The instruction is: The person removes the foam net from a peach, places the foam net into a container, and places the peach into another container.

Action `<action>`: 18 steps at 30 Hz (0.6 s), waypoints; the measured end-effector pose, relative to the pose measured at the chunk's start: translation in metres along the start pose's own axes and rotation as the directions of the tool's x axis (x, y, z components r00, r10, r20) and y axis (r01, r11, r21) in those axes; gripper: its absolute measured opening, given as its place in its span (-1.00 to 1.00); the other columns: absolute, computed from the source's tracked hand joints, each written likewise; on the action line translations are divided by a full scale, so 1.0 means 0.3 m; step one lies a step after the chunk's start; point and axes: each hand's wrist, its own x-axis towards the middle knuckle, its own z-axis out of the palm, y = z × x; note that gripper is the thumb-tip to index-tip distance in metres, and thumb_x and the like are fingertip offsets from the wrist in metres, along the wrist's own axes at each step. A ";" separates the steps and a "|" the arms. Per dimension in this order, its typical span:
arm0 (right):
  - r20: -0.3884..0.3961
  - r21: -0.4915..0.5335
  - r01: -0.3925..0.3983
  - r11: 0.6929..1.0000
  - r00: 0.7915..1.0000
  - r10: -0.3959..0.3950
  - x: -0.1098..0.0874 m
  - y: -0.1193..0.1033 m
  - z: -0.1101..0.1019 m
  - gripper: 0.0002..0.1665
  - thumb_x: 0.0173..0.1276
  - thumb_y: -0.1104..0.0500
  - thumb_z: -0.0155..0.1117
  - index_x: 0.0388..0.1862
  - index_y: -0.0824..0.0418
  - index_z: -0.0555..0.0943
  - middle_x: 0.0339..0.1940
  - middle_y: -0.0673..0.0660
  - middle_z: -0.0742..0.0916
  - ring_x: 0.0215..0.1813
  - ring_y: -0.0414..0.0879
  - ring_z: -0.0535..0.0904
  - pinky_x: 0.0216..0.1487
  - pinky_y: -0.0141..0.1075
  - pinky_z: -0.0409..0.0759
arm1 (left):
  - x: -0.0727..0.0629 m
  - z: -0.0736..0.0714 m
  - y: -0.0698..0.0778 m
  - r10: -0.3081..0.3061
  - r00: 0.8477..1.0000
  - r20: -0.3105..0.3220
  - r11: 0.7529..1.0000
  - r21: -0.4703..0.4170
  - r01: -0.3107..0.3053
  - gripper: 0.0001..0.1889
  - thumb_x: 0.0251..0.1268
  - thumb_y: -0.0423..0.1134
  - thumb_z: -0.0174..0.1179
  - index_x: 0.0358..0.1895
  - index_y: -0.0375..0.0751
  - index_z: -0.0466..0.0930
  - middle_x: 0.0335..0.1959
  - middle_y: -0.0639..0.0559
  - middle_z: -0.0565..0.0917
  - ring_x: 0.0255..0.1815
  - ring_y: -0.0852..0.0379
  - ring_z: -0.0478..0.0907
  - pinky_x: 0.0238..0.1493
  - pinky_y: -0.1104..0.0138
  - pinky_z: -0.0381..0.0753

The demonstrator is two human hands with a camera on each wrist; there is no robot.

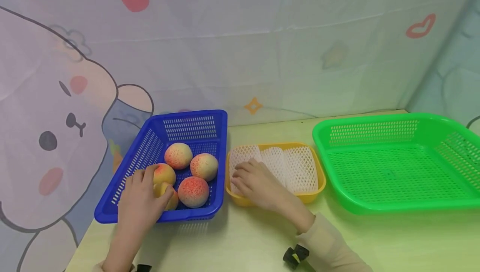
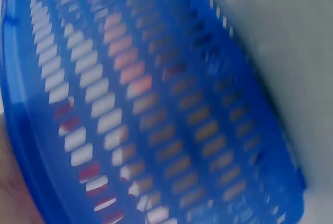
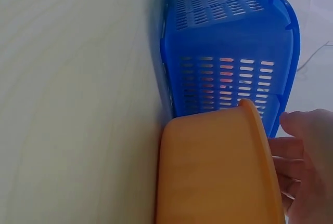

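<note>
In the head view, my left hand (image 1: 138, 199) reaches over the near left side of the blue basket (image 1: 221, 138), its fingers and thumb round a yellowish peach (image 1: 160, 188). Another yellow-orange peach (image 1: 165, 174) lies just beyond it. Several more peaches, including a red-speckled peach (image 1: 193, 191), sit in the same basket. My right hand (image 1: 258, 182) is over the small yellow basket (image 1: 309, 198), fingers bent loosely at the leftmost white foam net (image 1: 241, 155); its fingertips are partly hidden. More foam nets (image 1: 300, 168) lie beside it. The left wrist view shows mainly the blue basket's wall (image 2: 156, 99).
A large green basket (image 1: 390, 207) stands on the table to the right of the yellow one. The pale wooden table (image 1: 240, 238) runs along the front. Behind everything hangs a printed cloth (image 1: 262, 55). A small black device (image 1: 296, 256) is by my right sleeve.
</note>
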 end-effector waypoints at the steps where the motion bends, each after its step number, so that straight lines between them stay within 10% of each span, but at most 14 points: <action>1: -0.009 -0.008 0.017 1.000 1.000 -0.017 0.001 -0.001 -0.004 -0.62 0.52 0.05 -0.08 -0.06 0.13 0.69 0.08 0.11 0.68 0.18 0.01 0.49 0.22 -0.12 0.44 | -0.001 0.010 0.013 0.025 0.999 -0.043 1.000 -0.011 -0.026 -0.44 0.18 -0.11 0.23 0.18 -0.40 0.41 0.00 -0.43 0.51 0.02 -0.37 0.43 -0.05 -0.17 0.49; 6: -0.050 -0.035 0.062 0.997 0.997 -0.064 0.011 -0.007 -0.013 -0.64 0.51 0.09 -0.07 -0.06 0.13 0.69 0.06 0.09 0.69 0.18 -0.01 0.50 0.20 -0.15 0.45 | 0.005 0.047 0.069 0.066 0.990 -0.123 0.996 -0.051 -0.073 -0.50 0.27 -0.09 0.19 0.14 -0.40 0.44 -0.03 -0.34 0.54 0.03 -0.29 0.46 0.01 -0.11 0.51; 18: -0.110 -0.038 -0.033 0.999 0.994 0.029 -0.018 -0.012 -0.055 -0.65 0.45 0.03 0.07 0.08 0.13 0.60 0.15 0.08 0.65 0.24 0.01 0.48 0.21 -0.06 0.45 | 0.020 0.084 0.186 0.127 0.992 -0.019 0.987 -0.100 -0.128 -0.43 0.34 0.07 0.11 0.26 -0.24 0.40 0.13 -0.23 0.54 0.10 -0.20 0.50 0.07 -0.06 0.55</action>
